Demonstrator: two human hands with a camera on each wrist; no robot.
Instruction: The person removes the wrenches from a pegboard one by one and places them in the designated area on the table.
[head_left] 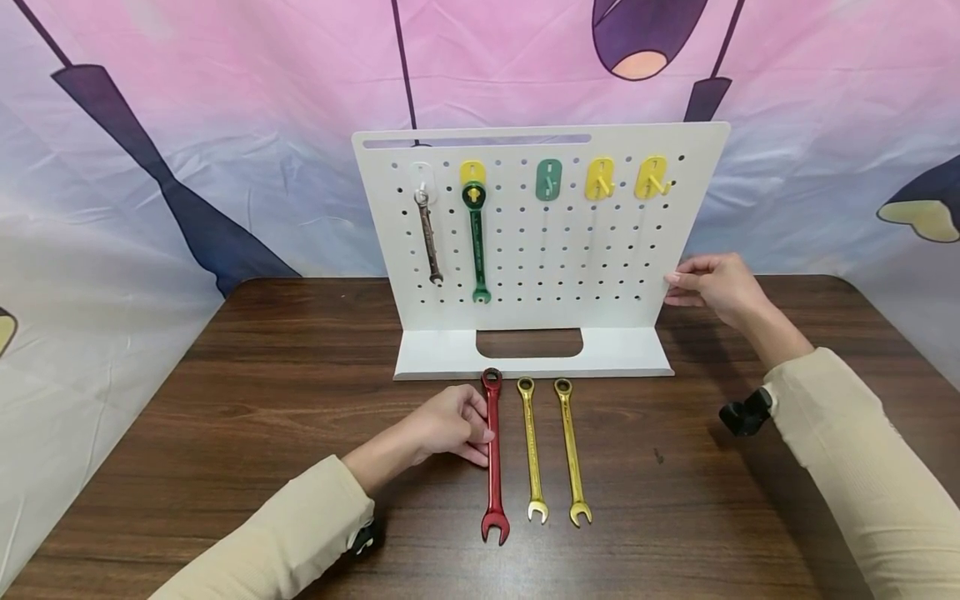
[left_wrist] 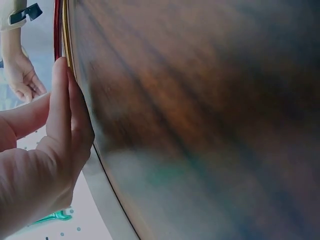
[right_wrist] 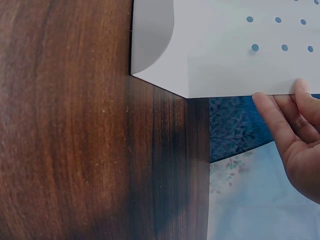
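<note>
A red combination wrench (head_left: 493, 467) points away from me, its ring end right at the front edge of the white pegboard stand (head_left: 622, 354). My left hand (head_left: 448, 423) pinches its shaft from the left, thumb at the near side; in the left wrist view the fingers (left_wrist: 60, 85) partly hide the wrench. Two yellow wrenches (head_left: 532, 454) (head_left: 573, 454) lie side by side to its right. Over at the stand's right edge, my right hand (head_left: 716, 287) grips the panel between thumb and fingers, also seen along the panel (right_wrist: 220, 75) in the right wrist view.
On the board's left hang a small dark metallic wrench (head_left: 430, 237) from a white hook and a green wrench (head_left: 478, 242) from a yellow hook. A green hook (head_left: 549, 179) and two yellow hooks (head_left: 600, 178) (head_left: 652, 177) hold nothing. A patterned cloth (head_left: 225, 150) hangs behind the brown table (head_left: 247, 417).
</note>
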